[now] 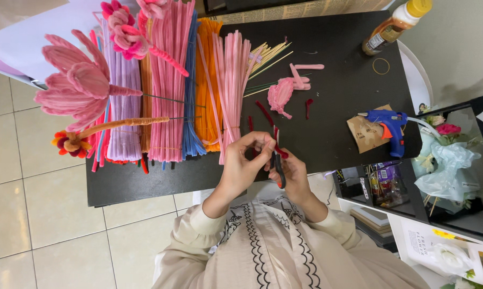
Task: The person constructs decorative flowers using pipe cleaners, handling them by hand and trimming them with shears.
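- The floor (43, 203) has big, pale, shiny tiles with thin lines between them.
- A black table (337, 85) stands on it.
- Past the table's right edge is a low shelf (383, 214) with books and small boxes.
- A white round chair (418, 75) peeks out at the table's far right corner.
- The light is soft and even.

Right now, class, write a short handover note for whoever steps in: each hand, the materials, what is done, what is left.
Left hand: fingers pinch a dark red pipe cleaner.
Right hand: grips scissors, blades by that piece.
On the black table: pipe cleaner bundles, pink petal shape, red offcuts, blue glue gun.
Done: three flowers at the left.
Left: the red piece is unshaped.
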